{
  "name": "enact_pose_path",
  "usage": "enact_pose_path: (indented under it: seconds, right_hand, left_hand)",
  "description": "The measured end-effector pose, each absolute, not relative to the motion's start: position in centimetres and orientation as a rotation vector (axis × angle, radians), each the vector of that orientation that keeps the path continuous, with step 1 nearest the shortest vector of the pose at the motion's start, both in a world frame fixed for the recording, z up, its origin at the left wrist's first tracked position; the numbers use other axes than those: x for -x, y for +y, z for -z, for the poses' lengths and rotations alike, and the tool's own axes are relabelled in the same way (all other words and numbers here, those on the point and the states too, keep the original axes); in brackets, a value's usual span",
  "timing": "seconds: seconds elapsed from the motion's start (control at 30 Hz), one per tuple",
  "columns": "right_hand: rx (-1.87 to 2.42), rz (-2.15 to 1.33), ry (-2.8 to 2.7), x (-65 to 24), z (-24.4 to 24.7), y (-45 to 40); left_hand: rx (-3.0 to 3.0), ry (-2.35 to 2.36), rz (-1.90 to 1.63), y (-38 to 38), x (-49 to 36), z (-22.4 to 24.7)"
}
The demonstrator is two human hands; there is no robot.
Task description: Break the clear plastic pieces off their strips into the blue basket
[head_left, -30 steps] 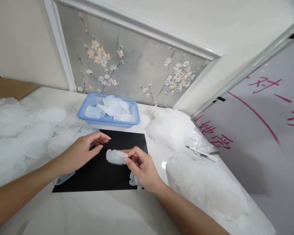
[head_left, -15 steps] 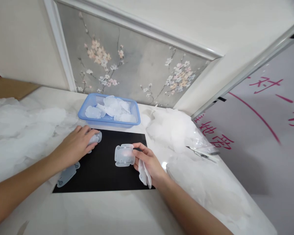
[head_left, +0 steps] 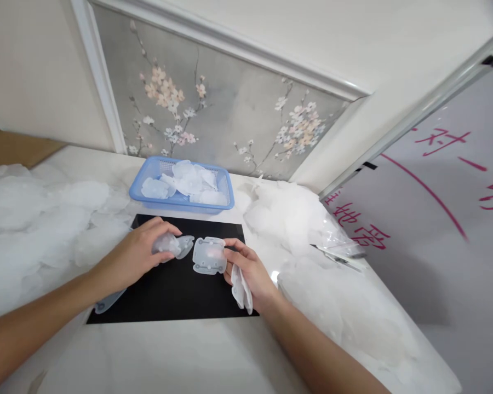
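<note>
The right hand pinches a flat translucent piece by its right edge, between thumb and fingers, with its broad face turned to the camera above the black mat. Round marks joined by thin lines show along its top and bottom edges. A few more pieces, a small bunch, hang on edge below the thumb, tucked against the palm of the same hand.

The left hand curls around a translucent clump, thumb below and fingers above; how many pieces it contains cannot be told. A tilted piece sticks out from it toward the right hand's piece, just beside it. Under the left forearm, a partly hidden piece lies at the mat's lower left corner.

Beyond the mat stands a blue basket with loose whitish pieces inside. A wide heap of similar pieces covers the left of the bench; on the right are a white pile and, nearer, a second pile. Between these two lies a slim tool.
</note>
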State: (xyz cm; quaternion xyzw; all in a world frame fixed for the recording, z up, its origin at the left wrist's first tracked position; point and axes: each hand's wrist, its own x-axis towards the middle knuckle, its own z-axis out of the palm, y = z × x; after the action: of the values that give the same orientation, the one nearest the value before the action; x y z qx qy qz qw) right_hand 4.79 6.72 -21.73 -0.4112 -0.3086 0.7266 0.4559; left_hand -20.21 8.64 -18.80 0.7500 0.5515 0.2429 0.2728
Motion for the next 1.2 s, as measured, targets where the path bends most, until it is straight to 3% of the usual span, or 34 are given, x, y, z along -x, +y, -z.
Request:
enact_pose_path:
  seconds: [0.7,0.83,1.0,1.2]
  right_hand:
    - [1.052,-1.725,-0.795,-4.9,22.2,6.8]
    - [1.137,-1.543,-0.936,-5.3,21.6,6.9]
    - [1.088,-1.272,-0.611,-7.0,20.4,8.0]
    - [1.174,-1.387,-0.717,-6.7,21.0,7.8]
  left_hand:
    - [-1.802,1.630,-0.785,8.2,19.5,17.1]
    - [-1.567,1.489,-0.801,8.3,19.4,17.5]
    - [-1.331,1.400,-0.805,8.2,19.0,17.4]
    - [-1.174,1.286,-0.754,7.7,18.6,16.9]
